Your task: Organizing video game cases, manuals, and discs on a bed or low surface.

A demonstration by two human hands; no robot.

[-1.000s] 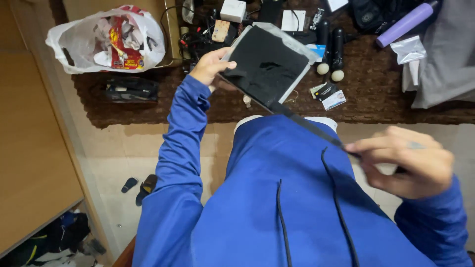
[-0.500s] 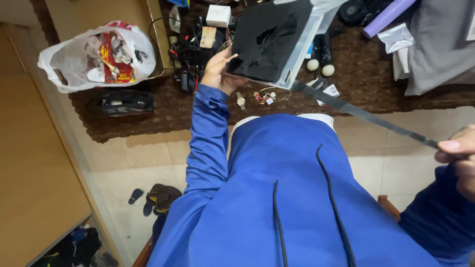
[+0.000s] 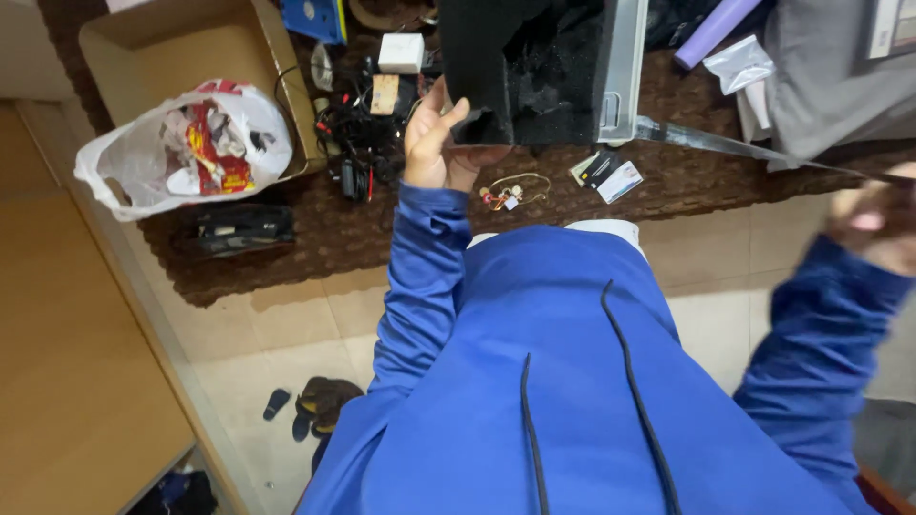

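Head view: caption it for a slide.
Left hand holds a black foam-lined case; right hand pulls a dark strip off it.

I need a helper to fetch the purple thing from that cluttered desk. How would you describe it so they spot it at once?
Look at the brown mat covering the desk, far right top corner. Beside the grey cloth lies a lilac tube, angled: the only pastel purple thing among black gadgets.
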